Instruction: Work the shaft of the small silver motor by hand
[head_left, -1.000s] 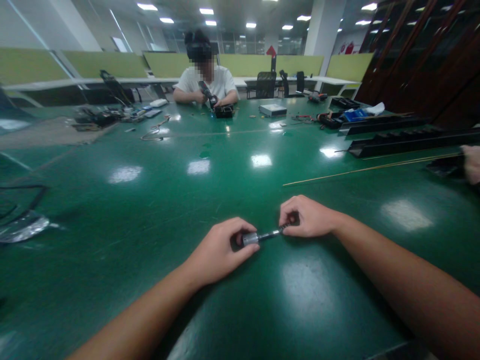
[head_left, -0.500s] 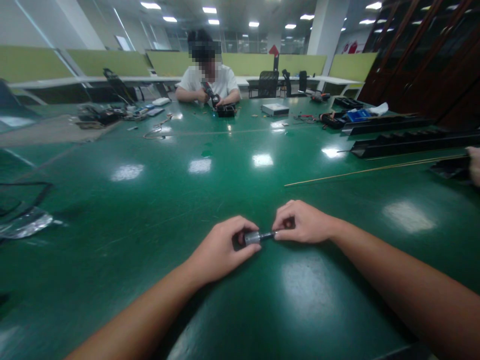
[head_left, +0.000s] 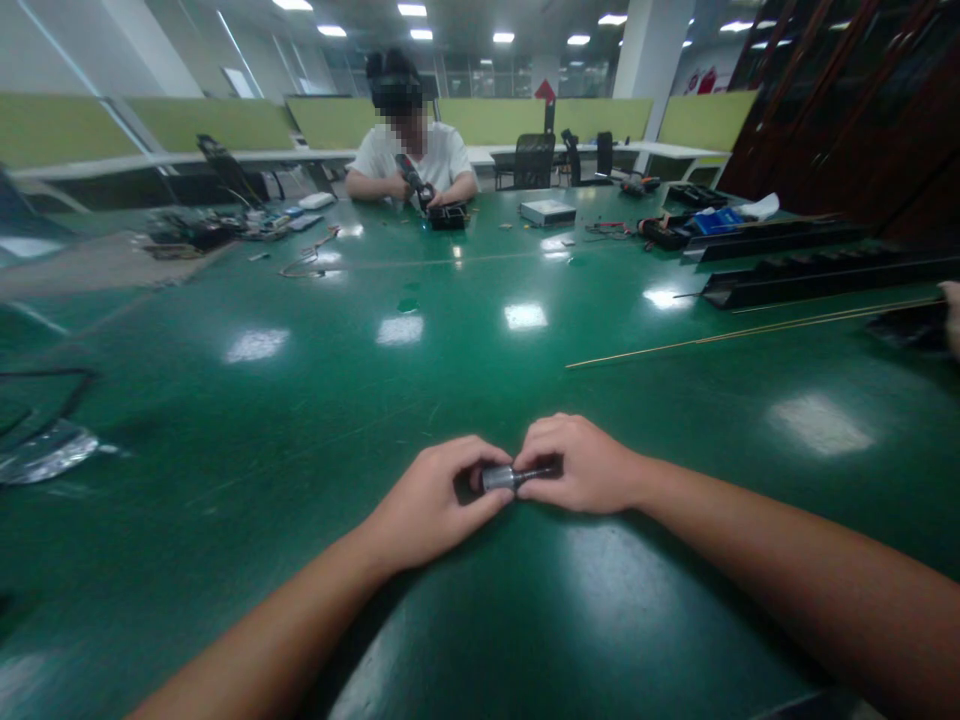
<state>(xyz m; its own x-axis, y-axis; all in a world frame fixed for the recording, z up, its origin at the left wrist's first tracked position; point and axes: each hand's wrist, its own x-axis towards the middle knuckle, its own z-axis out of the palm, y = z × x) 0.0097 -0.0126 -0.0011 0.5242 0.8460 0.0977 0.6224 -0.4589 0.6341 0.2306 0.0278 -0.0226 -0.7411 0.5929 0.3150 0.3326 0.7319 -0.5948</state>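
Just above the green table, a short silver cylinder (head_left: 498, 478) lies sideways with a thin dark shaft (head_left: 534, 472) pointing right. Its exact kind is too small to tell. My left hand (head_left: 431, 500) is closed on the cylinder, thumb below and fingers above. My right hand (head_left: 589, 465) is closed in a pinch on the shaft, its fingertips where the shaft meets the cylinder. The two hands' fingertips nearly touch. The cylinder's left end is partly hidden in my left palm.
Across the green table (head_left: 315, 400) a person (head_left: 416, 160) works with a power tool on a black part. Thin yellowish rods (head_left: 675, 347) and black metal channels (head_left: 817, 280) lie at the right, with another person's hand (head_left: 951, 315). A clear plastic bag (head_left: 52, 450) lies left.
My right hand has slid left along the dark shaft, up to the silver cylinder. My left hand has kept its hold and shifted slightly. The hand at the far right has moved a little.
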